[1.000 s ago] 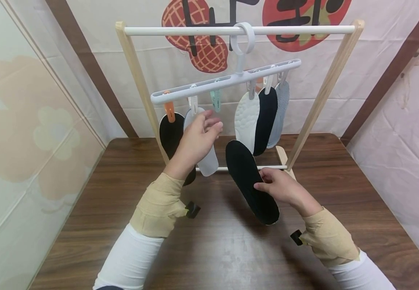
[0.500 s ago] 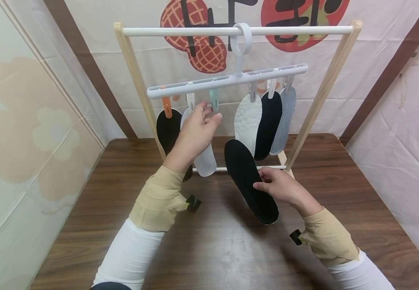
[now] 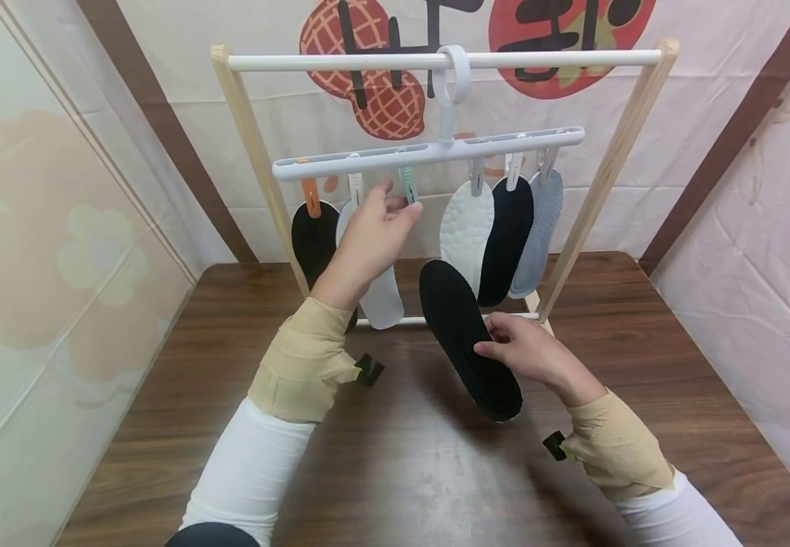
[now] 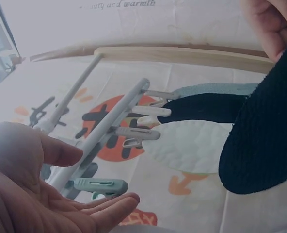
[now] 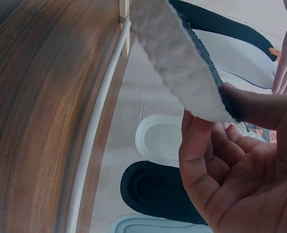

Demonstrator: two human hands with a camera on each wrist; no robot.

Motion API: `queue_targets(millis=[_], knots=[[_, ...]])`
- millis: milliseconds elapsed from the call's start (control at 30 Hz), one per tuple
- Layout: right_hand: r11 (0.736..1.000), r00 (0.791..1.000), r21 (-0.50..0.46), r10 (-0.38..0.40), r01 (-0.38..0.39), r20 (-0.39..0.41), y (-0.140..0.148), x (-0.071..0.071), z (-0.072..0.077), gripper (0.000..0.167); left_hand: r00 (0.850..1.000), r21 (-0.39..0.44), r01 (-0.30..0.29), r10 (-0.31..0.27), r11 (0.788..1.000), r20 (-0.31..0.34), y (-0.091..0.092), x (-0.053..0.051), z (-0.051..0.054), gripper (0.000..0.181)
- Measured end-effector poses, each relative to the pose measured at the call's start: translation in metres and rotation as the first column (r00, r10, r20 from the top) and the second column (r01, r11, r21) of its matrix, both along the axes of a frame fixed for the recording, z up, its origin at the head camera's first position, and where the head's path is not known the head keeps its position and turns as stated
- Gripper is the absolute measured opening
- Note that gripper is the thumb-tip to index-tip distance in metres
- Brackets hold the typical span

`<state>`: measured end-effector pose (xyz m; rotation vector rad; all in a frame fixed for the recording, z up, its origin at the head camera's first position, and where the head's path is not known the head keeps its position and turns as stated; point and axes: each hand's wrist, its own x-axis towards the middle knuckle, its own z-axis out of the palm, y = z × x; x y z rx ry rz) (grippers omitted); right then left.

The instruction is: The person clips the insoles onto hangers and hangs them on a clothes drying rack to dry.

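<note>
My right hand (image 3: 530,349) pinches the edge of a black insole (image 3: 462,334), thumb on the black face and fingers behind. The right wrist view shows its pale, bumpy underside (image 5: 177,58). The insole is tilted in front of the hanger (image 3: 429,153). My left hand (image 3: 374,241) is raised beside a mint-green clothes peg (image 3: 406,184) on that hanger. In the left wrist view the thumb and fingers are spread on either side of the peg (image 4: 100,186), with a gap visible. That peg holds nothing.
Left pegs hold a black insole (image 3: 313,243) and a pale one (image 3: 383,296). Right pegs hold a white bumpy insole (image 3: 465,224), a black one (image 3: 510,235) and a grey-blue one (image 3: 538,228). The hanger hooks over a white-railed rack (image 3: 340,62) on a wooden table (image 3: 395,471).
My left hand has risen slightly, closer around the green peg. The hanger has levelled, its left end up and right end down. The right hand and insole have barely moved.
</note>
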<state>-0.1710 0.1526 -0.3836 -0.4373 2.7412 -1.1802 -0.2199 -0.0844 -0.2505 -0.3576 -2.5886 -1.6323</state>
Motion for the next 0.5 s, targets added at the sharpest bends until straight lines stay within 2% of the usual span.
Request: queue_targets(millis=[167, 367, 500], knots=[[1.000, 1.000, -0.020, 0.003, -0.003, 0.008, -0.001, -0.001, -0.001, 0.008, 0.999, 0.050, -0.013, 0.011, 0.999, 0.039, 0.003, -0.006, 0.002, 0.071], [1.000, 1.000, -0.018, -0.002, 0.002, 0.005, -0.002, -0.001, 0.000, 0.008, 0.995, 0.180, 0.015, -0.033, 0.983, 0.098, 0.005, -0.010, 0.002, 0.067], [0.999, 1.000, -0.032, 0.001, 0.000, 0.013, -0.003, -0.001, 0.001, 0.009, 0.993, 0.226, 0.024, -0.050, 0.974, 0.109, 0.007, -0.013, 0.004, 0.062]])
